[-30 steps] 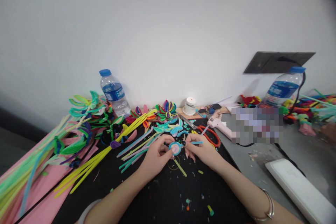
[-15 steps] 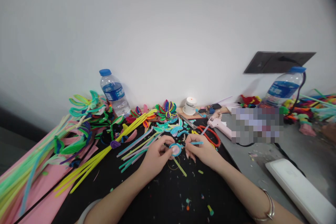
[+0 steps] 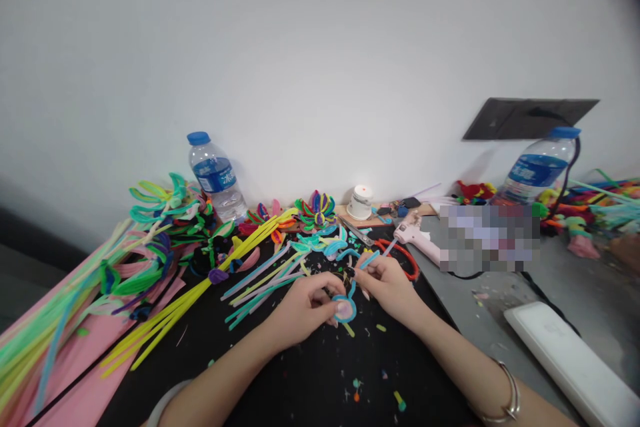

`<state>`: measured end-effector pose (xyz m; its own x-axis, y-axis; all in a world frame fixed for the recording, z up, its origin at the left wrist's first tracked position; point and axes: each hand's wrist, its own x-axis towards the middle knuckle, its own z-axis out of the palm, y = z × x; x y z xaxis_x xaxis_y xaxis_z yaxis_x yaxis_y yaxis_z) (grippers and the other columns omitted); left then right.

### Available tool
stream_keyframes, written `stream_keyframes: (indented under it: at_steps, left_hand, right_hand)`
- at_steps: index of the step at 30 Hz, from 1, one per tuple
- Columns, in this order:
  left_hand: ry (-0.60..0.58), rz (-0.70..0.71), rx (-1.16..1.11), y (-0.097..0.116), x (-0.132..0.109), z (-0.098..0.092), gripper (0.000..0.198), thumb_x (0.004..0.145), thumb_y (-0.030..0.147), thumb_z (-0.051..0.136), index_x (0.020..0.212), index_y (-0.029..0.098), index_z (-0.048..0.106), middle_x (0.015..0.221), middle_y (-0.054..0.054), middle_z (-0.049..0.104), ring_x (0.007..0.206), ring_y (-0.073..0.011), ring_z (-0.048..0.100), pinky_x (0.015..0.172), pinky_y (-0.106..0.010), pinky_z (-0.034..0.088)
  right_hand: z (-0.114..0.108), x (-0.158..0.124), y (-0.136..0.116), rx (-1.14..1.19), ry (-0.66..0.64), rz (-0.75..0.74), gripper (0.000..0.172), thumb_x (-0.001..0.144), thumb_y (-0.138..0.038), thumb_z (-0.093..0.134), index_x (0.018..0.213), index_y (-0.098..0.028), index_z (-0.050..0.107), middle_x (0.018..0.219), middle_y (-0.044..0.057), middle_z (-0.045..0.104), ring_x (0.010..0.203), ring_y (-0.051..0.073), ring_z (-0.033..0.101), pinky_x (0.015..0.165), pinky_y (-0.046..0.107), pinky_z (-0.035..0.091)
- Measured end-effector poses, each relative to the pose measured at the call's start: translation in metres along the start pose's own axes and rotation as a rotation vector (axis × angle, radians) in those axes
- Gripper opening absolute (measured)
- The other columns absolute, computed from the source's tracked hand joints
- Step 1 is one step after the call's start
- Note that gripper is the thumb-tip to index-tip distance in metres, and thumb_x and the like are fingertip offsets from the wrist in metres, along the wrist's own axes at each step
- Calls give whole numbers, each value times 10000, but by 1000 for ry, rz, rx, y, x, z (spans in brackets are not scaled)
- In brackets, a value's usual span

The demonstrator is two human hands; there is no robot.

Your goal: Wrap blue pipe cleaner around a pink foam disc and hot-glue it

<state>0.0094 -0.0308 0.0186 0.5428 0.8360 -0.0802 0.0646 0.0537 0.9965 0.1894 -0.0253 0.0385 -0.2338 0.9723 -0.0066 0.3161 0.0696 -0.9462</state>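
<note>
My left hand (image 3: 311,303) pinches a small round coil of pipe cleaner (image 3: 345,309), pale pink in the middle with a blue outer ring. From the coil a blue pipe cleaner (image 3: 370,259) runs up to my right hand (image 3: 383,283), whose fingers are closed on it. A short yellow-green pipe cleaner piece (image 3: 349,330) lies just below the coil. Beyond my hands are teal and blue pipe cleaner shapes (image 3: 327,240) and red-handled scissors (image 3: 400,250).
A pink glue gun (image 3: 420,240) lies on the right, with a white case (image 3: 570,360) nearer. Yellow pipe cleaners (image 3: 210,280) and pipe cleaner flowers (image 3: 317,210) lie left and behind. Water bottles (image 3: 215,177) stand at the wall, with a white cup (image 3: 361,202) between them.
The coil has moved slightly down and right and turned to face me. My right hand has shifted, and the blue strand now angles upward instead of lying level.
</note>
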Motion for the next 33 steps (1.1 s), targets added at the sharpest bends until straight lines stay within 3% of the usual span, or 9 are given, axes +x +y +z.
stream_keyframes:
  at_steps: [4, 7, 10, 13, 16, 21, 25, 29, 33]
  left_hand:
    - [68, 11, -50, -5, 2, -2, 148, 722, 255, 638, 816, 167, 564, 738, 16, 544, 526, -101, 584, 509, -224, 492]
    - [181, 35, -107, -6, 5, -6, 196, 712, 266, 652, 851, 173, 550, 815, 9, 536, 527, -86, 578, 503, -221, 495]
    - [266, 19, -174, -3, 6, -9, 243, 698, 284, 668, 864, 175, 528, 794, 15, 547, 519, -84, 569, 494, -223, 496]
    - [313, 19, -217, 0, 5, -10, 242, 711, 292, 658, 867, 176, 513, 757, 22, 559, 501, -81, 564, 475, -208, 475]
    - [333, 48, -218, 0, 5, -10, 217, 734, 284, 638, 876, 180, 511, 762, 25, 559, 482, -70, 557, 451, -188, 439]
    - [344, 83, -206, 0, 6, -10, 216, 732, 277, 644, 872, 177, 513, 762, 28, 552, 439, -46, 502, 417, -180, 387]
    - [357, 107, -216, 0, 6, -11, 216, 722, 284, 656, 857, 182, 521, 768, 34, 539, 418, -25, 436, 398, -174, 349]
    - [363, 106, -223, -1, 6, -12, 232, 715, 307, 662, 862, 185, 530, 776, 28, 554, 412, -19, 395, 385, -168, 309]
    - [366, 104, -228, 0, 6, -12, 251, 705, 325, 670, 864, 183, 538, 754, 27, 554, 413, -21, 382, 377, -166, 299]
  right_hand:
    - [-12, 5, 1, -162, 49, -62, 195, 805, -297, 487, 646, -187, 463, 512, -26, 483, 463, 109, 443, 457, 219, 335]
    - [-37, 11, 4, -464, 326, -85, 92, 801, -266, 471, 782, -182, 502, 643, 13, 552, 579, 150, 515, 546, 248, 392]
    - [-66, 14, 12, -873, 580, 24, 237, 742, -213, 509, 972, -158, 498, 918, 106, 582, 853, 242, 549, 724, 328, 418]
    - [-86, 12, 21, -1140, 619, 347, 391, 704, -257, 534, 1062, -112, 471, 1056, 196, 512, 1002, 362, 488, 745, 444, 416]
    - [-93, 10, 27, -1145, 506, 513, 379, 728, -285, 494, 1063, -111, 458, 1062, 197, 489, 1007, 371, 505, 725, 500, 423]
    - [-94, 13, 31, -1080, 460, 557, 388, 738, -307, 484, 1078, -126, 442, 1060, 196, 514, 991, 365, 536, 742, 535, 401]
    - [-97, 13, 30, -1016, 467, 535, 419, 731, -299, 488, 1118, -145, 439, 1040, 179, 578, 991, 371, 544, 749, 532, 393]
    - [-99, 13, 26, -984, 548, 476, 437, 734, -310, 488, 1140, -151, 459, 1060, 173, 596, 985, 343, 560, 730, 432, 421]
    - [-96, 15, 22, -935, 651, 319, 430, 721, -299, 512, 1121, -142, 490, 1019, 153, 621, 901, 299, 592, 686, 339, 424]
